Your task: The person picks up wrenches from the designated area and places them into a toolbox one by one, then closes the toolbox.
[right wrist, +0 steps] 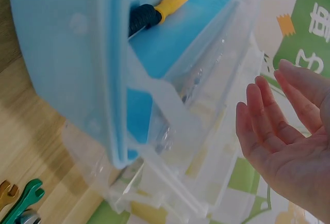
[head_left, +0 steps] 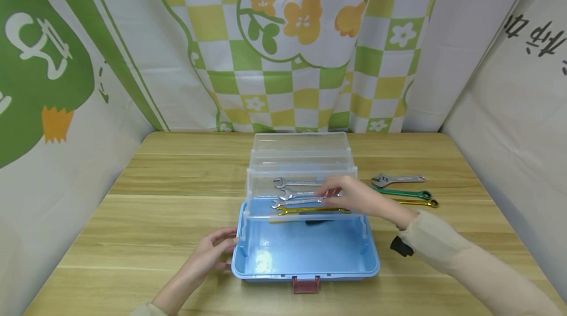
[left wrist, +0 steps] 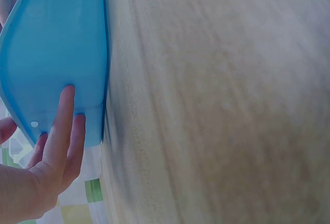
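A blue toolbox stands with its lid raised and its clear upper tray lifted out over the back. Silver wrenches and a gold wrench lie side by side in the tray. Above their right ends is my right hand; the right wrist view shows its fingers loosely bent with nothing between them. My left hand touches the toolbox's left side, its fingers extended along the blue wall. A tool with a yellow and black handle lies inside the box.
Right of the toolbox, an adjustable wrench, a green ratchet wrench and a gold ratchet wrench lie on the wooden table. A red latch hangs at the box front. Printed curtains stand behind the table.
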Available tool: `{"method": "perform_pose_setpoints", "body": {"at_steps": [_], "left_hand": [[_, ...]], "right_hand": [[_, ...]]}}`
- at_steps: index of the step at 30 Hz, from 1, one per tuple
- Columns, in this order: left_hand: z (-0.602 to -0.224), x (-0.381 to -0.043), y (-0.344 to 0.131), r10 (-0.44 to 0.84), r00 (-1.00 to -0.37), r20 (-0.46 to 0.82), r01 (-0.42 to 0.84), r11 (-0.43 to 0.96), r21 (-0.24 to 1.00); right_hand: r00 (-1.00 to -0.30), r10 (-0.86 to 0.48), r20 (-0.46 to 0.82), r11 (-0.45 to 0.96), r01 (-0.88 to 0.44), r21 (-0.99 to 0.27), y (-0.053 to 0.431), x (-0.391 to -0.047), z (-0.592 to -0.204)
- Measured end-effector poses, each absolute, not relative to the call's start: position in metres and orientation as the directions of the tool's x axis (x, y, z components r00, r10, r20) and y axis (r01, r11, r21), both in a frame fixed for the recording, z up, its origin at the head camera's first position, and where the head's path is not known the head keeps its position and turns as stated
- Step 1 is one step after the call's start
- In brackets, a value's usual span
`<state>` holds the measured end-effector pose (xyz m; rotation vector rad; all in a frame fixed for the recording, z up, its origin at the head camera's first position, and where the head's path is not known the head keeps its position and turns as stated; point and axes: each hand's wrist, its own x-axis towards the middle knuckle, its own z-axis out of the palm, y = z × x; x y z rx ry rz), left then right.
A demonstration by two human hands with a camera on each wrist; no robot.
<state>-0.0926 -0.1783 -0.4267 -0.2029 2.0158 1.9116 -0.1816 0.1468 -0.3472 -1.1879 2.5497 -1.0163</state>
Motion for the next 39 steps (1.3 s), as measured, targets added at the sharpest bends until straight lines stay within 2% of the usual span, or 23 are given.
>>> {"method": "perform_pose_setpoints", "body": {"at_steps": [23,33,39], "left_hand": [[-0.426,-0.093,-0.178,0.126,-0.928,-0.352,-0.342,0.089,0.935],[-0.428,-0.093,-0.179,0.143,-0.924,-0.355,-0.346,0.085,0.934],[-0.428,-0.093,-0.180,0.150,-0.924,-0.353,-0.345,0.077,0.936]], "right_hand": [[-0.860,-0.503,0.083,0.620,-0.426,-0.658,0.220,-0.166,-0.351],[-0.868,-0.483,0.111,0.654,-0.442,-0.614,0.239,-0.164,-0.360],[-0.876,-0.474,0.089,0.653,-0.418,-0.631,0.250,-0.164,-0.367]]}}
